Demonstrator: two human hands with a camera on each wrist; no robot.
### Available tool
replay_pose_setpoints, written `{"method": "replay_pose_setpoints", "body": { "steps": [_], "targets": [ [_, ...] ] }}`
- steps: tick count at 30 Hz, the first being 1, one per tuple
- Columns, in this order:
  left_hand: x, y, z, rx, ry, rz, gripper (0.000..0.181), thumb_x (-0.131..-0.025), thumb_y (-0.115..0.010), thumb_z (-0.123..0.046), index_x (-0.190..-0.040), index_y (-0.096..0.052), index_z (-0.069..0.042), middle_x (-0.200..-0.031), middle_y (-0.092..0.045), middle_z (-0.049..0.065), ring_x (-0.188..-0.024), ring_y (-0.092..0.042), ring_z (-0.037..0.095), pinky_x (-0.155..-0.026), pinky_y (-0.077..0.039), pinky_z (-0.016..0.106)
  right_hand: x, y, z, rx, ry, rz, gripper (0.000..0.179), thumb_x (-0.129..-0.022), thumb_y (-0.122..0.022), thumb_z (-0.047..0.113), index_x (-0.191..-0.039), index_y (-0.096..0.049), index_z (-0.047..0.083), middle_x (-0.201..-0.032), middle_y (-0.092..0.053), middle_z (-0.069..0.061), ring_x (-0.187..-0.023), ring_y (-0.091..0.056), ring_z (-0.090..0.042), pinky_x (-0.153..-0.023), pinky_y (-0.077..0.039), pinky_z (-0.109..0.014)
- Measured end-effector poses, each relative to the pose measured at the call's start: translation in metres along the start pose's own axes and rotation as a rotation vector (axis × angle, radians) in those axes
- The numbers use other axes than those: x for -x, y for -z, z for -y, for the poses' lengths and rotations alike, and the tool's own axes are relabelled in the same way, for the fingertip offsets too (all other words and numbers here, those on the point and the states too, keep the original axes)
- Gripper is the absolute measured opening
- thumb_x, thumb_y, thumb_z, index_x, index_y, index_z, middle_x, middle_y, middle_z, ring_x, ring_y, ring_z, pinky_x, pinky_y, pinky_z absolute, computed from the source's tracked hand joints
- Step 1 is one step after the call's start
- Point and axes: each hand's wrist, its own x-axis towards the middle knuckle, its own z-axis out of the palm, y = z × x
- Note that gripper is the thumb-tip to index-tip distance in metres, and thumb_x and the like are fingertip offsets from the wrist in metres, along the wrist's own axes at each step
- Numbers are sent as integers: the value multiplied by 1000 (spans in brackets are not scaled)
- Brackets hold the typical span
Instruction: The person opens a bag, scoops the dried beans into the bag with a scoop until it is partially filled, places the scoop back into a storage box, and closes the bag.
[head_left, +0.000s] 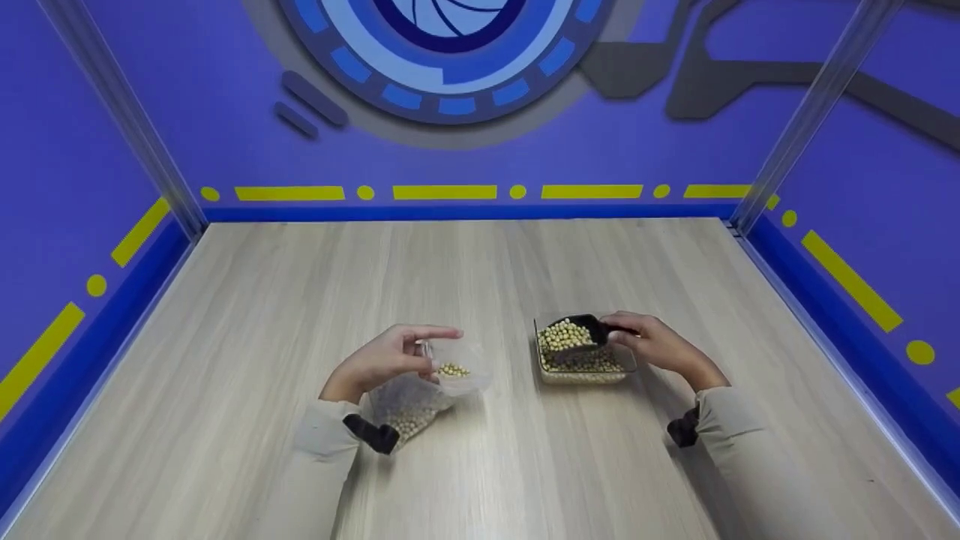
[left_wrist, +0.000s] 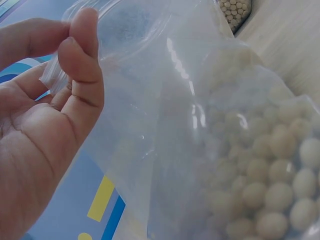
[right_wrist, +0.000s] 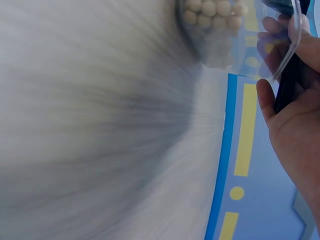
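My left hand (head_left: 386, 356) pinches the upper edge of a clear zip bag (left_wrist: 135, 100), whose mouth gapes toward the right in the head view. Pale round beans (left_wrist: 275, 185) fill the bag's lower part, which lies on the table. With my right hand (head_left: 660, 345) I hold the handle of a black scoop (head_left: 592, 328). Heaped with yellowish beans, the scoop sits over a clear square container (head_left: 585, 377) that also has beans in it. In the right wrist view the container's wall (right_wrist: 217, 50) partly covers the fingers on the black handle.
The wood-grain table (head_left: 480, 270) carries the bag on the left and the container on the right, with a gap between them. Blue panels (head_left: 450, 165) with yellow marks enclose its back and sides, and metal posts (head_left: 817, 112) stand at the back corners.
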Motion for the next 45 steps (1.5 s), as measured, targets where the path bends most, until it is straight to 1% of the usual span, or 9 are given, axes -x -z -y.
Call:
{"method": "replay_pose_setpoints", "body": {
  "steps": [8, 10, 16, 20, 28, 34, 37, 41, 45],
  "targets": [
    [2, -1, -1, -9, 8, -12, 55, -86, -59, 3, -140, -49, -1, -51, -50, 0, -72, -68, 20, -81, -57, 32, -1, 6, 7, 23, 23, -14, 39, -100, -49, 15, -134, -53, -3, -130, -57, -21, -119, -54, -35, -95, -49, -34],
    [2, -1, 0, -7, 7, -11, 55, -86, -59, 3, -140, -48, -1, -51, -50, 0, -71, -68, 20, -80, -57, 32, -1, 7, 8, 22, 22, -12, 39, -100, -50, 15, -134, -53, -3, -131, -56, -21, -120, -54, -35, -95, -49, -36],
    [1, -1, 0, -4, 10, -5, 55, -87, -59, 2, -140, -48, -1, -51, -51, 0, -72, -68, 19, -80, -57, 32, -4, 7, 13, 22, 19, -9, 40, -100, -50, 16, -135, -52, -3, -133, -54, -22, -126, -50, -38, -100, -44, -51],
    [1, -1, -1, -13, 8, -4, 55, -87, -59, 3, -140, -48, -1, -51, -51, -1, -70, -67, 19, -80, -57, 31, -7, 6, 18, 21, 16, -5, 40, -100, -50, 15, -135, -52, -3, -134, -54, -23, -125, -50, -39, -100, -44, -52],
    [1, -1, -1, -10, 7, -1, 55, -86, -57, 5, -140, -47, 0, -50, -51, -1, -70, -67, 17, -78, -57, 30, -17, 1, 28, 22, 46, 8, 39, -100, -50, 17, -134, -54, -1, -130, -57, -20, -121, -53, -36, -98, -45, -49],
    [1, -1, 0, 15, 13, 6, 56, -87, -58, 4, -141, -46, 0, -52, -53, -2, -71, -68, 16, -80, -57, 32, -25, -4, 39, 32, 86, 18, 36, -100, -49, 17, -130, -58, 0, -124, -61, -18, -108, -58, -24, -87, -50, -31],
    [0, 0, 0, 26, 17, 10, 56, -87, -59, 3, -141, -46, 1, -53, -54, -2, -70, -67, 16, -82, -57, 34, -29, -7, 45, 18, 92, 24, 34, -100, -50, 15, -128, -59, 1, -122, -61, -18, -104, -58, -20, -84, -50, -26],
    [0, -1, 0, 31, 22, 6, 56, -87, -60, 3, -141, -46, 0, -54, -54, -2, -69, -66, 16, -82, -57, 36, -35, -10, 53, -1, 86, 34, 32, -99, -51, 13, -127, -61, 2, -121, -62, -17, -106, -58, -22, -85, -51, -28],
    [0, -1, -1, 39, 21, 7, 56, -86, -60, 3, -141, -46, 0, -56, -54, -2, -68, -65, 15, -81, -58, 35, -40, -13, 60, 3, 99, 41, 31, -98, -52, 11, -126, -61, 1, -121, -62, -17, -109, -58, -27, -89, -51, -35]
  ]
}}
